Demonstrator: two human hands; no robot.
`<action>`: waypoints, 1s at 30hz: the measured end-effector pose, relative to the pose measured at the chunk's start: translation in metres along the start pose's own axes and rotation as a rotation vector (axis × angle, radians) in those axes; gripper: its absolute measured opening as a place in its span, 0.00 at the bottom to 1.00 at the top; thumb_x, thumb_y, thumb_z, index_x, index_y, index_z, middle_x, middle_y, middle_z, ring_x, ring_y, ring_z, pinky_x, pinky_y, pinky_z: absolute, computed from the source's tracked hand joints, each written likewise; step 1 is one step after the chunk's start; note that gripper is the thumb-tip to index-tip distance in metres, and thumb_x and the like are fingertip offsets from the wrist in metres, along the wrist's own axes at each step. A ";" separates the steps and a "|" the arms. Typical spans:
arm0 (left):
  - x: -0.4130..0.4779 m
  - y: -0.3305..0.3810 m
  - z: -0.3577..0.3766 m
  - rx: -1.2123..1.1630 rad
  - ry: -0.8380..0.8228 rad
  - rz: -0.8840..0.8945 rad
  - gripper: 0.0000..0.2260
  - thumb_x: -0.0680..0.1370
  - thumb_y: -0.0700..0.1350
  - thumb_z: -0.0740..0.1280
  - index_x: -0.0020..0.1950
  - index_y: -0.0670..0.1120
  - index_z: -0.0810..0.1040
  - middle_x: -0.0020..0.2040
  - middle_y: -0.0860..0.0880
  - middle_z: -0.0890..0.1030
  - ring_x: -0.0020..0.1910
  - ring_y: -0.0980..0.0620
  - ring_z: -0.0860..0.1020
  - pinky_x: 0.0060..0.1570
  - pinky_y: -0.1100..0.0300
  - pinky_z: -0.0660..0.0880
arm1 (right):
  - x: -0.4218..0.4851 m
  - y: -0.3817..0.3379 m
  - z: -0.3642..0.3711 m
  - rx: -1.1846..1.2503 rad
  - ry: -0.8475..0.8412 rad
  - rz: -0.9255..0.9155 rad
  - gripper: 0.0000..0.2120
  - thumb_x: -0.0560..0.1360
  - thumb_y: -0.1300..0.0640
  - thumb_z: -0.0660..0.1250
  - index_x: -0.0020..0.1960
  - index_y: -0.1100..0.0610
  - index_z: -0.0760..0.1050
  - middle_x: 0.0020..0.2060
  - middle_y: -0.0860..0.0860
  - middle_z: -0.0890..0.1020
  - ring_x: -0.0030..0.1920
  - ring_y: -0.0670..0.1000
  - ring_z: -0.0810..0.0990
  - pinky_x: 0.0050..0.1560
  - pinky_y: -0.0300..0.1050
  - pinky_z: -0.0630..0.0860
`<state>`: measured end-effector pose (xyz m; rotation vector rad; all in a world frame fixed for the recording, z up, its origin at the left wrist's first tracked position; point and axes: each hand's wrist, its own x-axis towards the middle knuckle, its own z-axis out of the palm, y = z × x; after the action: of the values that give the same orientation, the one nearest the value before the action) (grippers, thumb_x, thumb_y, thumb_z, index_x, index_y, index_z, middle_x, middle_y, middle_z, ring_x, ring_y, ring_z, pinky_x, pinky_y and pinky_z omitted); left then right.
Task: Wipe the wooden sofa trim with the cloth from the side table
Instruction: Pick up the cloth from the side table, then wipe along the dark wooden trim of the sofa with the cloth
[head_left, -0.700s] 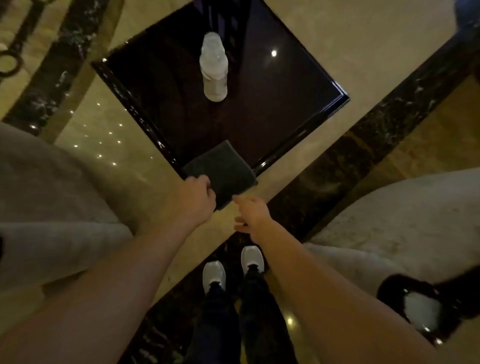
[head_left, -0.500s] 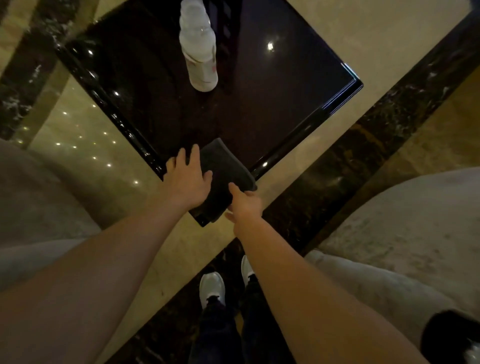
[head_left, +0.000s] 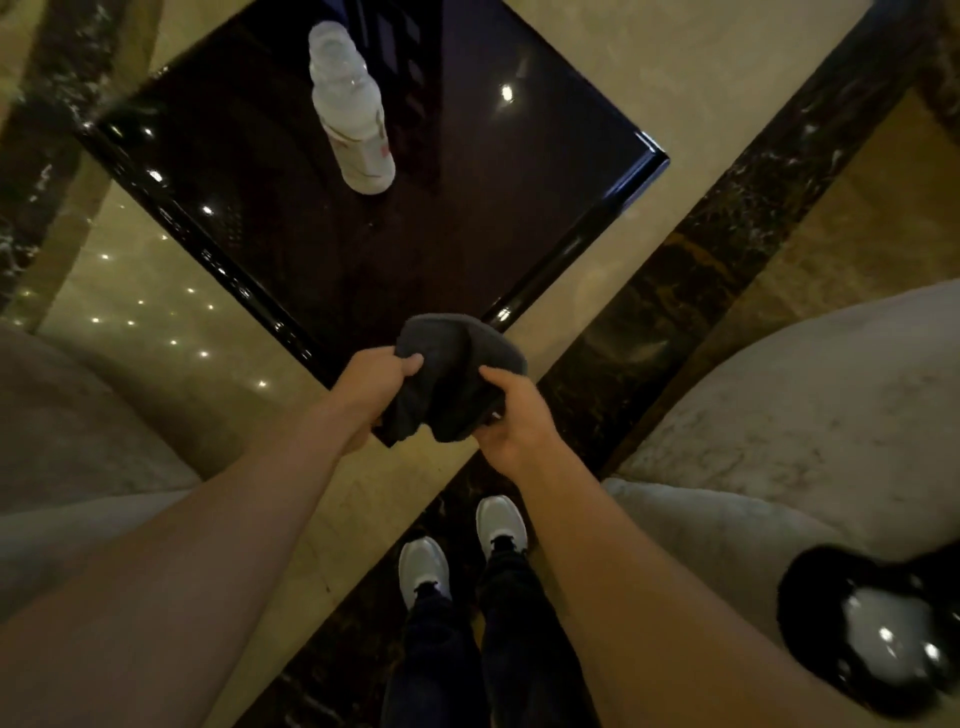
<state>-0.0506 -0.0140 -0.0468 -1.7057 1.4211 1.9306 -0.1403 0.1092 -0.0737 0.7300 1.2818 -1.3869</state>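
Observation:
A dark grey cloth (head_left: 452, 374) is bunched up between both hands, lifted just off the near corner of the glossy dark side table (head_left: 519, 208). My left hand (head_left: 374, 387) grips its left side with the thumb on top. My right hand (head_left: 514, 415) holds its right side from below. A glossy dark wooden sofa arm end (head_left: 878, 629) shows at the lower right, on the beige sofa (head_left: 779, 415).
A white plastic bottle (head_left: 353, 114) stands upright near the table's far side. Another beige upholstered seat (head_left: 78, 441) lies to the left. The floor is polished marble with dark bands (head_left: 701, 270). My two feet in pale shoes (head_left: 462, 551) stand between the seats.
The cloth lay flat on the table corner with both hands reaching onto it; now both hands have gathered it and raised it off the table.

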 end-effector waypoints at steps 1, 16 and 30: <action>-0.017 -0.002 0.007 -0.101 -0.041 -0.027 0.13 0.82 0.46 0.61 0.65 0.45 0.77 0.59 0.43 0.82 0.58 0.41 0.80 0.58 0.42 0.77 | -0.015 -0.004 -0.010 0.041 -0.025 -0.014 0.18 0.76 0.60 0.67 0.65 0.52 0.72 0.59 0.56 0.80 0.59 0.58 0.79 0.61 0.57 0.77; -0.224 -0.077 0.152 -0.482 -0.521 0.057 0.20 0.75 0.43 0.67 0.67 0.47 0.78 0.61 0.42 0.84 0.58 0.43 0.83 0.50 0.49 0.83 | -0.268 -0.002 -0.205 -0.519 -0.078 -0.617 0.19 0.74 0.56 0.68 0.58 0.36 0.76 0.53 0.43 0.84 0.56 0.46 0.82 0.60 0.58 0.79; -0.243 -0.093 0.262 0.550 0.017 0.711 0.30 0.76 0.39 0.69 0.77 0.47 0.65 0.73 0.48 0.70 0.73 0.51 0.68 0.72 0.49 0.70 | -0.271 -0.038 -0.304 -1.477 0.806 -0.991 0.34 0.77 0.43 0.63 0.77 0.54 0.55 0.75 0.59 0.64 0.74 0.60 0.63 0.72 0.62 0.65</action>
<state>-0.0827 0.3321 0.0780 -1.0372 2.5066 1.5244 -0.1725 0.4696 0.1166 -0.5685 2.9491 -0.3246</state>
